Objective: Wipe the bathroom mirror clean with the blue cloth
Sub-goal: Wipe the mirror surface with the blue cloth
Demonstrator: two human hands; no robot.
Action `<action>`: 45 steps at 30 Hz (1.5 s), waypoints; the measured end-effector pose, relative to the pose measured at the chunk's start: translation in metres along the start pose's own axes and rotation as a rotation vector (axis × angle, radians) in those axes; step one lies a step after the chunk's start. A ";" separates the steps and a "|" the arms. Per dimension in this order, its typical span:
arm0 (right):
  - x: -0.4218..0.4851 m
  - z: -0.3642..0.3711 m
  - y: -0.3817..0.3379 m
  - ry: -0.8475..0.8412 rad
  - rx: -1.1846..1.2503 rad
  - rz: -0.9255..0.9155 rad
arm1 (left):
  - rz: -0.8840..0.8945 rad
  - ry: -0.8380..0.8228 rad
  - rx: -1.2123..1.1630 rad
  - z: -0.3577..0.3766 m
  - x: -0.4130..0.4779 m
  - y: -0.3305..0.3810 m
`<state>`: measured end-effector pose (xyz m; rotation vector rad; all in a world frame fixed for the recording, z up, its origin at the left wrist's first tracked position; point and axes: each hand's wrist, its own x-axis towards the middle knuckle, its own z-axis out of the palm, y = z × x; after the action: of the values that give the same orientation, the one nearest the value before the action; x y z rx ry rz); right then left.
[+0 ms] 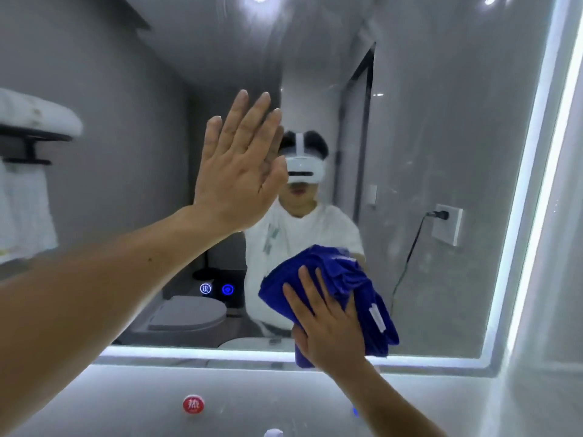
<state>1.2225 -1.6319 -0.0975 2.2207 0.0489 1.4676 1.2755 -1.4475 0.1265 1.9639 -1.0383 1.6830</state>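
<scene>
From the head camera, the blue cloth [340, 288] is bunched against the lower middle of the mirror [441, 152], pinned there under the right hand [331, 329]. The hand lies flat on it with fingers [307, 290] spread and extended, pressing rather than clenching; cloth spills out above the fingertips, to the right of the palm (a white label shows on that side) and a little below the wrist, over the mirror's lit lower edge. The left hand [239, 171] is raised higher and to the left, open, fingers straight and together, palm toward the glass and holding nothing; whether it touches the glass I cannot tell.

The mirror has a glowing white border along its bottom and right edges, and two small lit icons [216, 289] sit low on the glass. Faint streaks show on its upper part. Reflected in it are grey walls, a wall socket [447, 223] with a plug and hanging cord, a toilet [189, 313], and a folded white towel [38, 113] on a dark rack. Below the mirror is a pale wall with a red round button [193, 404].
</scene>
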 end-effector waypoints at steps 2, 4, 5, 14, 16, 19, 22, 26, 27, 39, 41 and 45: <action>-0.033 0.006 -0.005 -0.095 -0.021 -0.112 | 0.007 -0.008 -0.005 -0.002 -0.006 0.005; -0.057 0.007 -0.002 -0.174 -0.049 -0.231 | 0.009 -0.024 -0.012 -0.006 -0.012 0.007; -0.065 0.006 0.003 -0.199 -0.069 -0.295 | 0.005 -0.028 -0.013 -0.009 -0.014 0.006; 0.032 -0.035 0.073 0.016 0.003 -0.109 | -0.031 -0.055 0.043 -0.023 -0.027 -0.010; 0.074 -0.042 0.071 0.078 0.052 0.146 | -0.024 -0.057 0.044 -0.023 -0.026 -0.012; 0.114 -0.042 0.051 0.153 0.090 0.434 | -0.016 -0.042 0.026 -0.022 -0.023 -0.016; 0.108 -0.031 0.024 0.170 0.077 0.520 | -0.005 -0.027 0.011 -0.020 -0.019 -0.019; 0.046 -0.009 -0.008 0.059 0.049 0.314 | -0.003 -0.017 -0.016 -0.015 -0.020 -0.021; 0.026 -0.004 -0.013 0.013 0.047 0.248 | -0.001 -0.010 -0.020 -0.014 -0.021 -0.021; 0.033 -0.037 0.047 -0.076 -0.096 -0.036 | 0.011 0.022 -0.050 -0.021 -0.014 -0.035; 0.089 -0.052 0.064 -0.018 -0.100 0.228 | 0.014 0.032 -0.053 -0.020 -0.011 -0.032; 0.169 -0.070 0.068 0.044 0.025 0.724 | 0.027 0.065 -0.084 -0.018 -0.013 -0.025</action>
<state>1.2178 -1.6185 0.0971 2.3401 -0.8014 1.8643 1.2811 -1.4144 0.1229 1.8383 -1.0985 1.6778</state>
